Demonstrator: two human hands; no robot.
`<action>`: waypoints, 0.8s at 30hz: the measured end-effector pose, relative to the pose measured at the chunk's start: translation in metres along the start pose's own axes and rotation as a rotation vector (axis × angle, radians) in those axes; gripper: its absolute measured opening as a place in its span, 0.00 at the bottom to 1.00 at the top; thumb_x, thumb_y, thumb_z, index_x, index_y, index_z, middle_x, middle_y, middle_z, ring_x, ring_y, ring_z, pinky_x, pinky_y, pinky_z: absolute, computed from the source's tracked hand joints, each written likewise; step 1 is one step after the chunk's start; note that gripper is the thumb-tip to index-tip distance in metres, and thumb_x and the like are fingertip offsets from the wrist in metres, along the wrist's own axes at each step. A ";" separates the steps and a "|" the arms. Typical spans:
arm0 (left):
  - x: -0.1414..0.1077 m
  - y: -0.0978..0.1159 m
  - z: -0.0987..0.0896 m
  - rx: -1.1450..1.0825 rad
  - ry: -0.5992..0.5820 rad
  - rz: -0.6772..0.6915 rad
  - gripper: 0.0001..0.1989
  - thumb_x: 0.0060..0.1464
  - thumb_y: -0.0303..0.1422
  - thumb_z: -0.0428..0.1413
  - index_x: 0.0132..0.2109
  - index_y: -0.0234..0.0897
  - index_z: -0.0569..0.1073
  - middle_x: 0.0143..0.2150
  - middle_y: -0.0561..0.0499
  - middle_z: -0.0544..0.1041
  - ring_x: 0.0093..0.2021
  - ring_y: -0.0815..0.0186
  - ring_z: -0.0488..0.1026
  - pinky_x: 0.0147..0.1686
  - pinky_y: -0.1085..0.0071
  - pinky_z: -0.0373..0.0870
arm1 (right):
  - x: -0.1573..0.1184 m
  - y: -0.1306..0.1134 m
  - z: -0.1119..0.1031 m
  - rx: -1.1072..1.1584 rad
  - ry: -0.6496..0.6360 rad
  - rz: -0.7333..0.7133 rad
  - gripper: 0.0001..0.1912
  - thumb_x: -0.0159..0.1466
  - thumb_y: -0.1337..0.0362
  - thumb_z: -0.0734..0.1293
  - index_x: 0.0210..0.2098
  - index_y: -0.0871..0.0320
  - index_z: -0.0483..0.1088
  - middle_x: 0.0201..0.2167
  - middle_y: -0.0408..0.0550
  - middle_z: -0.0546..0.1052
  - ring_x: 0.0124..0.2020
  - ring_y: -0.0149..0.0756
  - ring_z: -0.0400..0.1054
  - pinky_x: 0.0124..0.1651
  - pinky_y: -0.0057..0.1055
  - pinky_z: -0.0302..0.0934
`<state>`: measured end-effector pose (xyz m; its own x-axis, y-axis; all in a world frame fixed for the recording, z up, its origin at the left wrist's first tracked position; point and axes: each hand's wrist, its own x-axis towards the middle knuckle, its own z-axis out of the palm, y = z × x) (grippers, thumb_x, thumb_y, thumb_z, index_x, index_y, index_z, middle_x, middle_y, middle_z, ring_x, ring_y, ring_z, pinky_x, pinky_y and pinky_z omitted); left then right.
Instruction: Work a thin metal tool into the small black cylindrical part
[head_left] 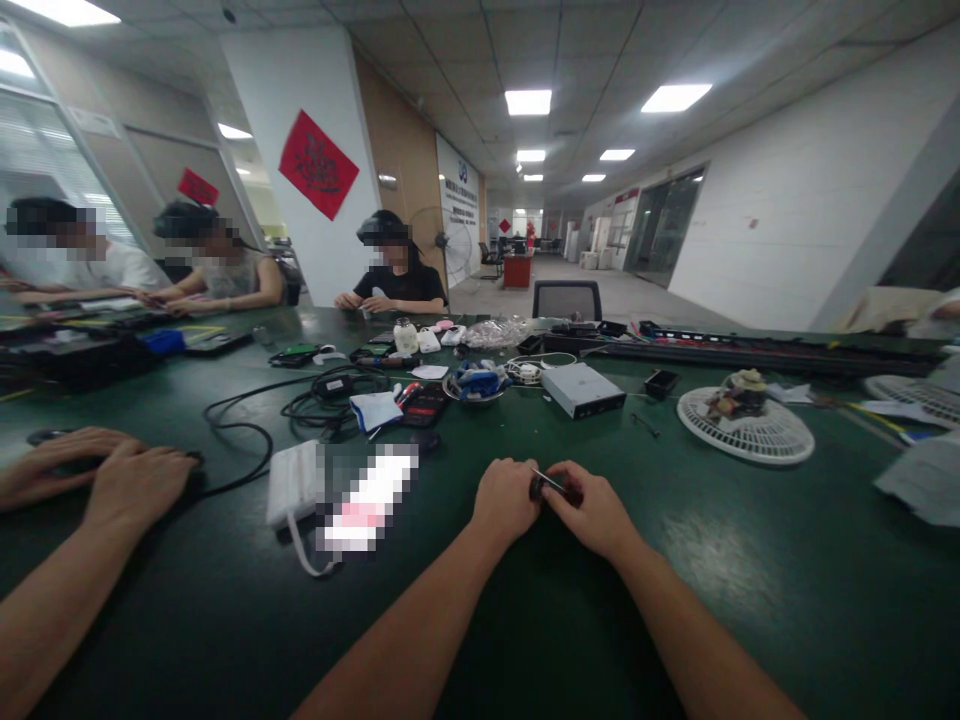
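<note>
Above the green tabletop, my left hand (507,498) is closed around a small dark part (536,487), mostly hidden by the fingers. My right hand (592,508) pinches a thin metal tool (551,481), whose shaft slants over the dark part. Its right end disappears into the right fingers, so the exact kind of tool cannot be told. Both hands are close together, their fingertips nearly meeting. Beyond them sits a silver disc drive box (583,390).
At left, a co-worker's hands (139,475) rest on a dark object. A white power bank-like box (294,482) with a cable lies beside a blurred-out bright patch. A white fan grille (746,428) stands right. Black cables (247,430) and a bowl of blue items (478,383) lie farther back.
</note>
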<state>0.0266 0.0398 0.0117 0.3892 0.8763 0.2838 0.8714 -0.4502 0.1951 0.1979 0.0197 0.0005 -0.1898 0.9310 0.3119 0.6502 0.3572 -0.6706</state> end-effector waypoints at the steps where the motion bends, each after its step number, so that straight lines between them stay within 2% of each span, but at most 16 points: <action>1: 0.000 -0.001 0.001 -0.006 0.028 -0.032 0.03 0.57 0.33 0.55 0.38 0.40 0.71 0.37 0.48 0.78 0.41 0.58 0.74 0.42 0.63 0.64 | 0.000 0.001 0.000 0.007 0.022 0.000 0.12 0.65 0.58 0.65 0.46 0.53 0.72 0.28 0.42 0.77 0.27 0.35 0.70 0.31 0.30 0.58; 4: 0.001 -0.003 0.004 -0.017 0.095 -0.115 0.04 0.58 0.31 0.55 0.41 0.39 0.70 0.39 0.48 0.77 0.42 0.58 0.73 0.43 0.63 0.63 | 0.002 0.004 -0.001 -0.012 0.071 -0.010 0.11 0.66 0.61 0.62 0.45 0.52 0.74 0.32 0.43 0.79 0.29 0.36 0.71 0.33 0.31 0.60; 8: 0.002 -0.007 0.008 -0.010 0.146 -0.157 0.04 0.57 0.30 0.54 0.41 0.39 0.70 0.39 0.48 0.77 0.42 0.58 0.71 0.44 0.63 0.62 | 0.002 0.007 -0.002 -0.085 0.084 -0.046 0.10 0.64 0.63 0.64 0.39 0.52 0.78 0.34 0.44 0.80 0.34 0.37 0.72 0.38 0.32 0.62; 14: 0.000 -0.007 0.006 -0.014 0.119 -0.067 0.03 0.58 0.29 0.54 0.40 0.40 0.71 0.40 0.50 0.76 0.43 0.59 0.69 0.44 0.64 0.60 | 0.002 0.002 -0.003 -0.155 0.067 -0.039 0.12 0.64 0.63 0.63 0.40 0.50 0.79 0.36 0.44 0.80 0.35 0.36 0.73 0.40 0.32 0.63; 19: 0.000 -0.004 0.002 0.020 0.107 -0.049 0.06 0.59 0.28 0.53 0.41 0.42 0.74 0.39 0.50 0.77 0.43 0.59 0.69 0.44 0.62 0.59 | -0.001 -0.004 -0.008 -0.254 0.021 -0.041 0.09 0.61 0.65 0.65 0.37 0.51 0.78 0.35 0.43 0.79 0.34 0.36 0.73 0.38 0.31 0.61; 24: 0.000 -0.003 -0.002 0.054 0.081 -0.027 0.10 0.63 0.31 0.51 0.45 0.45 0.78 0.41 0.49 0.76 0.45 0.59 0.69 0.46 0.61 0.59 | -0.004 -0.005 -0.006 -0.166 0.034 -0.073 0.08 0.60 0.66 0.66 0.35 0.52 0.77 0.33 0.43 0.79 0.33 0.36 0.72 0.39 0.31 0.62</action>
<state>0.0229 0.0411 0.0130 0.3423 0.8702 0.3544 0.8968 -0.4151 0.1533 0.1996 0.0134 0.0065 -0.2176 0.8989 0.3802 0.7484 0.4037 -0.5263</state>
